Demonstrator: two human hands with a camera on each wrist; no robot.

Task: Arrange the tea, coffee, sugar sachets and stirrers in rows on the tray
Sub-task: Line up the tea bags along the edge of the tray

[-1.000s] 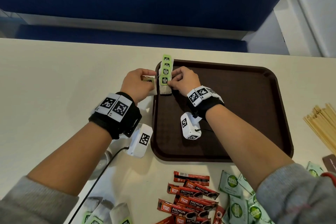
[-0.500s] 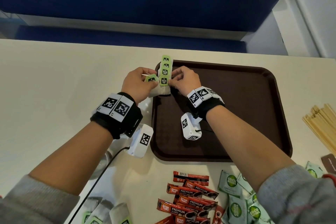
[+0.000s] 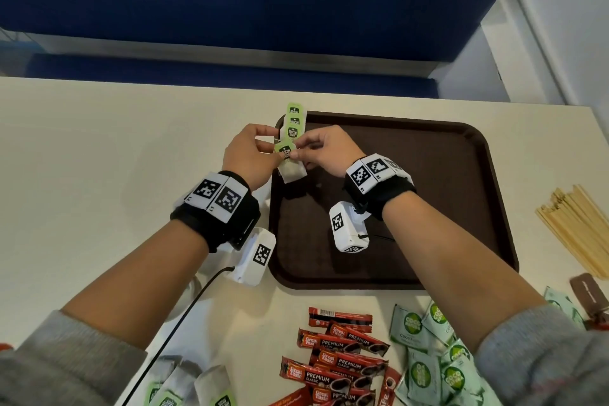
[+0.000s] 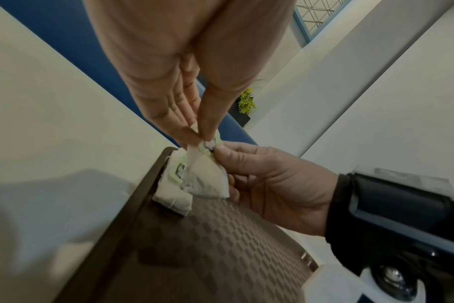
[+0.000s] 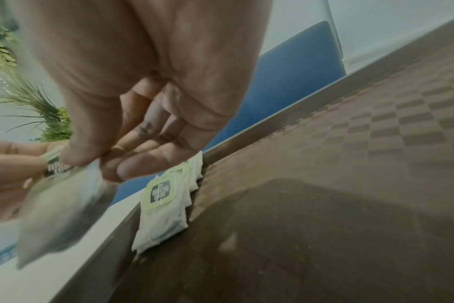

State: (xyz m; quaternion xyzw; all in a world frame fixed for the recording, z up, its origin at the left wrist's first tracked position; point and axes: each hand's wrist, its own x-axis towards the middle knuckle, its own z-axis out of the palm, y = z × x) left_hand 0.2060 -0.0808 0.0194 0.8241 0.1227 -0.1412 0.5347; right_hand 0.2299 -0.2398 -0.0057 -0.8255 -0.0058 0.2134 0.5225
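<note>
Tea row step: both hands pinch 1 tea bag (image 3: 290,168) by its green tag, left hand (image 3: 249,155) and right hand (image 3: 324,150) meeting above the brown tray's (image 3: 428,208) far-left corner. Next, it needs laying flat just beside the 3 placed tea bags (image 5: 166,207).

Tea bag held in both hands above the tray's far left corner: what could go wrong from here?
1. The tea bag hangs from pinches by the left hand and right hand at its green tag; the tag could tear loose.
2. The row of tea bags hugs the tray rim; setting this one down may nudge it crooked.
</note>
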